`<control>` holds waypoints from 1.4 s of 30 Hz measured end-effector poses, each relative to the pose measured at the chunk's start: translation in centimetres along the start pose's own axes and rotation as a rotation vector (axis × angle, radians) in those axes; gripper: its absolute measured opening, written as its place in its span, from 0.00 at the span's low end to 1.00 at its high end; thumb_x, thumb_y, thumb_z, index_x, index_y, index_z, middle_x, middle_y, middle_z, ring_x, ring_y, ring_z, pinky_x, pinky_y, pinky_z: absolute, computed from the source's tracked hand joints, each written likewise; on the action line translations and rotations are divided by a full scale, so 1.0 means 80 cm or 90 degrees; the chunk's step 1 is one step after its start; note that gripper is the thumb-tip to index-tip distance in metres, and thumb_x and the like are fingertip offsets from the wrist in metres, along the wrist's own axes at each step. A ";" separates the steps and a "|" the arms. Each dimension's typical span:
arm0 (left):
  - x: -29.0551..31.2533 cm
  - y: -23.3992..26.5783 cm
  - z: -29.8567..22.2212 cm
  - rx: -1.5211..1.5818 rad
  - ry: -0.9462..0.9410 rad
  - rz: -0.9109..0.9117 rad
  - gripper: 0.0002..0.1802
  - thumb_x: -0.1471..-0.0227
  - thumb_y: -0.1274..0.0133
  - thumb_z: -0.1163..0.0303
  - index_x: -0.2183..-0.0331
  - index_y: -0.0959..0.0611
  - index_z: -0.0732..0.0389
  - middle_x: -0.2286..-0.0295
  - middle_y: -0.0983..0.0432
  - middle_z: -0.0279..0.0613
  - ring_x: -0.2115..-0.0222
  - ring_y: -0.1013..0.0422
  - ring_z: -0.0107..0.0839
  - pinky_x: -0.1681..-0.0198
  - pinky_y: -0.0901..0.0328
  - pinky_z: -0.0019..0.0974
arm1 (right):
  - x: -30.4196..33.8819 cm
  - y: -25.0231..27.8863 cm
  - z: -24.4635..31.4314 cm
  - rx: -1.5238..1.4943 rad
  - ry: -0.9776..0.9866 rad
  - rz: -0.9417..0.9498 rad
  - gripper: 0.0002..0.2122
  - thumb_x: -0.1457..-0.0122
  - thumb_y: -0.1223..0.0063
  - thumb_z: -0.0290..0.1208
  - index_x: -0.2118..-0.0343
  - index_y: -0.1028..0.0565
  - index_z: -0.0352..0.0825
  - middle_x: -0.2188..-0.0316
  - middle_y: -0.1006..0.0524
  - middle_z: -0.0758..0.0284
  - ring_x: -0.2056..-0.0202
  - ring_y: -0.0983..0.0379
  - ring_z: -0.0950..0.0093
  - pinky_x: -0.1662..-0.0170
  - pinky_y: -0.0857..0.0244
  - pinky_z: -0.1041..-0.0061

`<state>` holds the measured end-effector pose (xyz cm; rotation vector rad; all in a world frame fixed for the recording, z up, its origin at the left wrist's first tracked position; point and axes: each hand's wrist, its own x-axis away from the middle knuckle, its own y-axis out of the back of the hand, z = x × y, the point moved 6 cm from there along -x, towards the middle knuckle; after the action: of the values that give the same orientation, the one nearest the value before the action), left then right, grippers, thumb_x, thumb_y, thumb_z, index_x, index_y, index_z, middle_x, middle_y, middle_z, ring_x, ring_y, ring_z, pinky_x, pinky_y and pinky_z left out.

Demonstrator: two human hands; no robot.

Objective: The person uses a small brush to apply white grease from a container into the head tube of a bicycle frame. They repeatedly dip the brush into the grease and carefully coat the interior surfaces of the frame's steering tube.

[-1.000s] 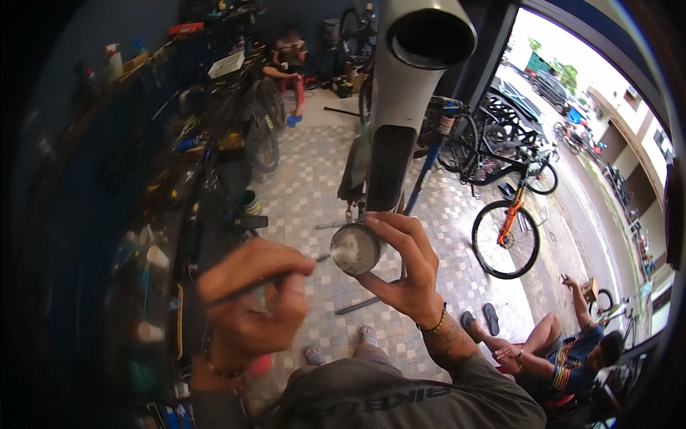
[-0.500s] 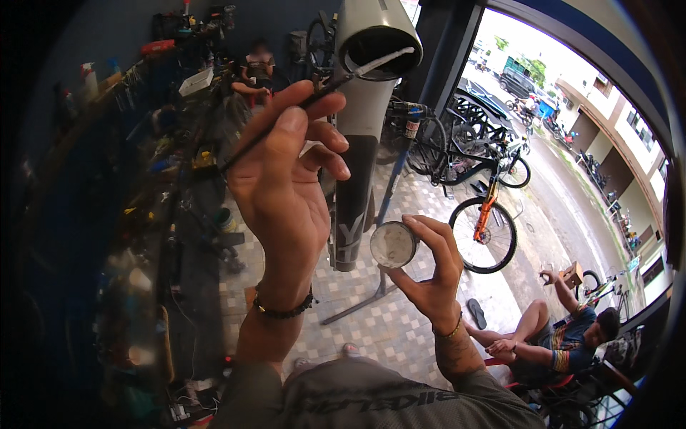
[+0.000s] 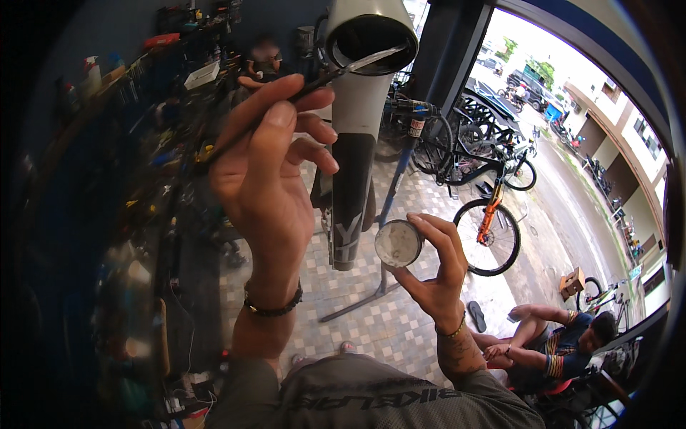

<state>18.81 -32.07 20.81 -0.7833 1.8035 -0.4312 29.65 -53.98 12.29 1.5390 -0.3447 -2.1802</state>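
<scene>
My left hand (image 3: 271, 161) pinches a thin dark-handled brush (image 3: 314, 86) between thumb and index finger; the other fingers are loosely curled. The brush's pale tip reaches over the rim and into the open round end of a grey and black bicycle frame tube (image 3: 357, 107). Whether the bristles touch the inner wall I cannot tell. Lower and to the right, my right hand (image 3: 439, 275) grips a small round tin (image 3: 398, 244) by its edge. A whitish paste shows inside the tin, which faces me.
A blue stand post (image 3: 394, 187) rises beside the frame tube. Bicycles, one with an orange fork (image 3: 490, 218), are parked at the right. One person (image 3: 564, 347) sits at the lower right, another (image 3: 263, 64) at the back. A cluttered workbench (image 3: 143, 179) runs along the left.
My left hand has moved slightly left and down, bringing the brush tip from across the tube's mouth into the opening. The seated person at lower right has lowered an arm.
</scene>
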 end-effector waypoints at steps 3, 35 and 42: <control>-0.005 -0.004 -0.001 -0.039 0.010 0.046 0.16 0.33 0.48 0.73 0.49 0.16 0.73 0.59 0.15 0.62 0.69 0.20 0.32 0.75 0.27 0.30 | -0.004 -0.003 0.003 -0.010 0.010 0.008 0.35 0.55 0.22 0.20 0.40 0.22 0.31 0.46 0.21 0.55 0.47 0.20 0.59 0.46 0.23 0.65; -0.029 0.004 -0.039 -0.283 -0.053 0.152 0.20 0.33 0.48 0.69 0.47 0.17 0.74 0.57 0.15 0.63 0.67 0.19 0.32 0.72 0.28 0.31 | -0.009 -0.032 -0.021 -0.089 0.017 0.026 0.35 0.58 0.21 0.22 0.42 0.23 0.30 0.46 0.20 0.53 0.46 0.20 0.59 0.43 0.25 0.63; -0.040 -0.010 -0.064 -0.320 -0.079 0.214 0.19 0.33 0.48 0.71 0.48 0.17 0.75 0.57 0.15 0.64 0.67 0.19 0.33 0.72 0.29 0.31 | -0.012 -0.039 -0.025 -0.105 0.013 0.027 0.35 0.58 0.22 0.22 0.42 0.22 0.30 0.47 0.20 0.53 0.46 0.20 0.59 0.43 0.26 0.63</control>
<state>14.97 -30.84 25.43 -0.7992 1.9008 0.2980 31.12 -50.68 10.96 1.4502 -0.1843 -2.1026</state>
